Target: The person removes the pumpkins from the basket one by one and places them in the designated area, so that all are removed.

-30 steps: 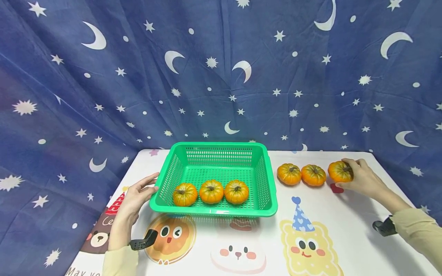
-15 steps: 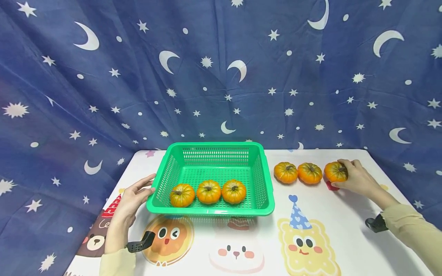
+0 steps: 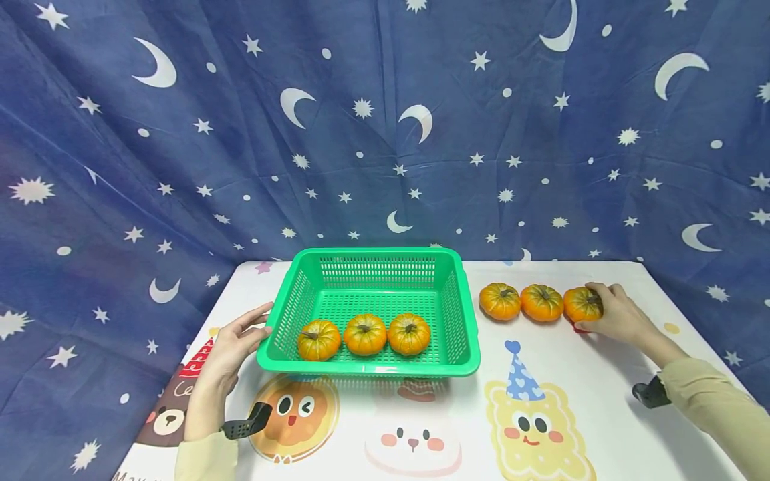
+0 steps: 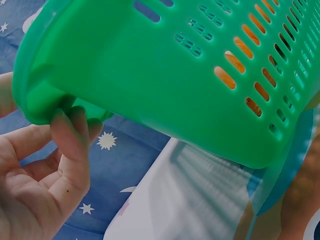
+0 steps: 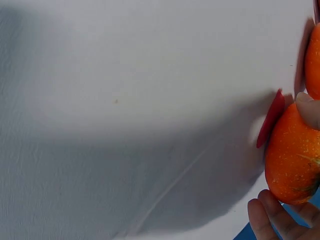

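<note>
My left hand holds the left rim of a green plastic basket; in the left wrist view, curled fingers meet the underside of that rim. Inside the basket, a row of small orange pumpkins consists of a left one, a middle one and a right one. On the table to the right, my right hand grips a pumpkin between thumb and fingers. That pumpkin sits close beside another pumpkin, with a further pumpkin at the row's left end.
A white tablecloth with cartoon prints covers the table. Behind it hangs a blue curtain with moons and stars. Each wrist wears a black camera mount, such as the left mount.
My right hand has shifted its pumpkin left, narrowing the gap to the neighbouring pumpkin. My left hand and the basket keep their places, while the head view has shifted slightly.
</note>
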`<action>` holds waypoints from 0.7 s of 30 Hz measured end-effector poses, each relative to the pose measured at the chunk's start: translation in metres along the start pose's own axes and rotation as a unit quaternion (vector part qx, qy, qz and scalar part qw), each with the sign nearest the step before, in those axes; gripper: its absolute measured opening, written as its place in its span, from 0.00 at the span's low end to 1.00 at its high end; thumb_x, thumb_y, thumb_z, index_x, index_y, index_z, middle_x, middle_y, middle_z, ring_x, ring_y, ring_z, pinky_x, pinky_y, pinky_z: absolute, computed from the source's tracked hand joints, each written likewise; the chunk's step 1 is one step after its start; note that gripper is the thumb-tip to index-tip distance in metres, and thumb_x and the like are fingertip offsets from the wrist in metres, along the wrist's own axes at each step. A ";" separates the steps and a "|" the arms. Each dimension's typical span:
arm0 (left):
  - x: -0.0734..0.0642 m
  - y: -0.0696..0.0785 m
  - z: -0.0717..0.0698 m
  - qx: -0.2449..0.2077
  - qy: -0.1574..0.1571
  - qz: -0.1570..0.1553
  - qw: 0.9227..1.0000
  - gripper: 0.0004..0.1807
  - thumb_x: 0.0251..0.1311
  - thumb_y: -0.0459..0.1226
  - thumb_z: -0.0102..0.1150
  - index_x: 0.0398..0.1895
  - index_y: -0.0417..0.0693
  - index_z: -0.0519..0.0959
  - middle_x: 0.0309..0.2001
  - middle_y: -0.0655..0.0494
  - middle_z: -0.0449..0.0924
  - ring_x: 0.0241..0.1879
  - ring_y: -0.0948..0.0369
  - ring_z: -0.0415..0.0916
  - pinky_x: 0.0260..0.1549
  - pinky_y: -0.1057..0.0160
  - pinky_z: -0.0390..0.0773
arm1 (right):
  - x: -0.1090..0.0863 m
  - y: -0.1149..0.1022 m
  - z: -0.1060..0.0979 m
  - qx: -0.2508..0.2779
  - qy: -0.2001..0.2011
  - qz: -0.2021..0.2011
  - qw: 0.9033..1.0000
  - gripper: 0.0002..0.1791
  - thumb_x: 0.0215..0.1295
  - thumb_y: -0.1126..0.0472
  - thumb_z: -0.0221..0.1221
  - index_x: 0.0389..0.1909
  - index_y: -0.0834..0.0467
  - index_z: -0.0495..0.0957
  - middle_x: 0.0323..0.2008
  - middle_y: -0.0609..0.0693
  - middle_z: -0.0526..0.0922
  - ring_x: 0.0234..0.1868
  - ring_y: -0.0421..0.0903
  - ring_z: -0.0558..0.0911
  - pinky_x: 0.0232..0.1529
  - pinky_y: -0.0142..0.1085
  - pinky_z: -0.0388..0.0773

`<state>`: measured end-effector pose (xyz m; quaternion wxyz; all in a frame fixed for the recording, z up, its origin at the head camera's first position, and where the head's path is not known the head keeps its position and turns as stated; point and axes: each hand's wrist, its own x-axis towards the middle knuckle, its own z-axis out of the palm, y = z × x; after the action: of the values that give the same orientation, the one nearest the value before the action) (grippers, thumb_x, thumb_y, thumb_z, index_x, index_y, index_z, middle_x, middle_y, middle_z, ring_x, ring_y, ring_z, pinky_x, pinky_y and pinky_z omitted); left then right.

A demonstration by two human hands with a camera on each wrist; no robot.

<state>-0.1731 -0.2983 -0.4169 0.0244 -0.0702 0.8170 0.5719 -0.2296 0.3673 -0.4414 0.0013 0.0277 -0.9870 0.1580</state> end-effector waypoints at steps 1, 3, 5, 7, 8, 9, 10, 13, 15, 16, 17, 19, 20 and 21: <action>0.000 0.000 0.000 0.000 0.000 -0.002 1.000 0.29 0.64 0.38 0.54 0.70 0.50 0.65 0.57 0.50 0.70 0.43 0.75 0.75 0.45 0.75 0.74 | 0.000 0.000 0.000 0.000 -0.001 0.001 1.000 0.50 0.46 0.48 0.71 0.63 0.68 0.57 0.48 0.78 0.63 0.44 0.74 0.72 0.45 0.69 0.70; 0.000 0.001 0.000 0.001 0.000 -0.004 1.000 0.29 0.64 0.38 0.54 0.70 0.50 0.65 0.59 0.48 0.69 0.43 0.75 0.75 0.45 0.75 0.73 | -0.001 -0.001 0.000 0.000 -0.002 0.002 1.000 0.50 0.46 0.48 0.71 0.64 0.68 0.57 0.48 0.78 0.63 0.44 0.74 0.72 0.45 0.70 0.69; 0.000 0.001 0.000 0.001 0.000 -0.006 1.000 0.29 0.64 0.38 0.54 0.70 0.50 0.65 0.59 0.48 0.69 0.43 0.75 0.75 0.45 0.75 0.73 | -0.001 -0.001 0.001 0.003 -0.002 0.002 1.000 0.50 0.47 0.49 0.70 0.64 0.68 0.56 0.49 0.78 0.63 0.45 0.75 0.71 0.45 0.70 0.69; 0.000 0.001 0.000 0.000 0.000 -0.006 1.000 0.29 0.64 0.38 0.54 0.70 0.50 0.65 0.58 0.50 0.70 0.42 0.75 0.75 0.45 0.75 0.73 | -0.001 -0.001 0.002 0.005 0.000 0.000 1.000 0.50 0.47 0.50 0.70 0.65 0.68 0.55 0.49 0.79 0.63 0.45 0.75 0.72 0.45 0.70 0.69; 0.000 0.001 0.000 0.000 0.000 -0.006 1.000 0.29 0.64 0.38 0.54 0.70 0.50 0.65 0.57 0.51 0.70 0.42 0.75 0.75 0.45 0.75 0.73 | -0.001 -0.001 0.002 0.006 0.002 -0.002 1.000 0.50 0.47 0.50 0.70 0.65 0.69 0.54 0.49 0.79 0.63 0.45 0.76 0.71 0.45 0.70 0.69; 0.000 0.001 0.000 -0.001 0.000 -0.006 1.000 0.29 0.64 0.38 0.54 0.70 0.50 0.65 0.56 0.53 0.71 0.42 0.75 0.76 0.45 0.75 0.73 | -0.001 0.000 0.002 0.007 0.003 -0.004 1.000 0.50 0.47 0.51 0.70 0.65 0.69 0.54 0.49 0.79 0.63 0.46 0.76 0.71 0.45 0.70 0.69; 0.000 0.001 0.000 -0.001 -0.001 -0.006 1.000 0.29 0.64 0.38 0.54 0.70 0.51 0.65 0.55 0.54 0.71 0.43 0.75 0.76 0.45 0.74 0.73 | -0.001 0.000 0.002 0.008 0.004 -0.006 1.000 0.50 0.47 0.51 0.70 0.65 0.69 0.54 0.49 0.79 0.63 0.46 0.76 0.71 0.45 0.70 0.69; 0.001 0.000 0.000 -0.001 -0.002 -0.004 1.000 0.29 0.65 0.38 0.54 0.70 0.51 0.65 0.53 0.58 0.72 0.43 0.75 0.75 0.45 0.74 0.74 | -0.001 0.000 0.002 0.008 0.004 -0.007 1.000 0.50 0.47 0.51 0.69 0.65 0.69 0.54 0.50 0.79 0.63 0.46 0.76 0.72 0.46 0.70 0.69; 0.000 0.000 0.000 -0.001 -0.002 -0.002 1.000 0.29 0.65 0.38 0.54 0.70 0.51 0.65 0.53 0.59 0.72 0.43 0.75 0.75 0.45 0.74 0.74 | -0.001 0.000 0.001 0.007 0.002 -0.005 1.000 0.50 0.48 0.50 0.69 0.65 0.69 0.54 0.50 0.79 0.63 0.46 0.76 0.72 0.46 0.70 0.69; 0.001 0.000 0.000 -0.001 -0.003 -0.001 1.000 0.29 0.65 0.38 0.54 0.70 0.51 0.65 0.53 0.59 0.72 0.43 0.75 0.75 0.45 0.74 0.74 | -0.001 0.000 0.001 0.007 0.001 -0.004 1.000 0.50 0.48 0.50 0.69 0.65 0.69 0.54 0.50 0.79 0.63 0.46 0.75 0.72 0.46 0.70 0.69; 0.001 0.000 0.000 -0.001 -0.003 -0.001 1.000 0.29 0.65 0.38 0.54 0.70 0.51 0.65 0.53 0.59 0.72 0.43 0.75 0.75 0.45 0.74 0.74 | -0.001 0.000 0.001 0.007 -0.001 -0.002 1.000 0.50 0.49 0.50 0.69 0.65 0.69 0.54 0.50 0.78 0.63 0.46 0.75 0.72 0.47 0.70 0.69; 0.001 0.000 0.000 0.000 -0.003 -0.001 1.000 0.29 0.65 0.38 0.54 0.70 0.51 0.65 0.53 0.58 0.72 0.43 0.75 0.75 0.45 0.74 0.74 | -0.002 0.000 0.000 0.006 -0.003 0.000 1.000 0.50 0.49 0.50 0.69 0.66 0.69 0.53 0.51 0.78 0.63 0.47 0.75 0.71 0.47 0.70 0.68; 0.001 0.000 0.000 0.000 -0.003 -0.002 1.000 0.29 0.65 0.38 0.54 0.70 0.51 0.65 0.53 0.58 0.72 0.43 0.75 0.75 0.45 0.75 0.74 | -0.002 0.000 0.000 0.006 -0.003 0.000 1.000 0.50 0.49 0.50 0.69 0.66 0.69 0.54 0.51 0.78 0.63 0.47 0.75 0.71 0.48 0.70 0.68; 0.001 0.001 0.000 0.001 -0.002 -0.004 1.000 0.29 0.65 0.38 0.54 0.70 0.51 0.65 0.53 0.58 0.72 0.43 0.75 0.75 0.45 0.75 0.73 | -0.002 0.000 -0.001 0.005 -0.003 0.001 1.000 0.50 0.49 0.50 0.69 0.66 0.69 0.54 0.51 0.78 0.62 0.48 0.75 0.71 0.48 0.70 0.68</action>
<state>-0.1736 -0.2985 -0.4161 0.0283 -0.0718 0.8170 0.5715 -0.2280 0.3673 -0.4408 -0.0023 0.0272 -0.9863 0.1628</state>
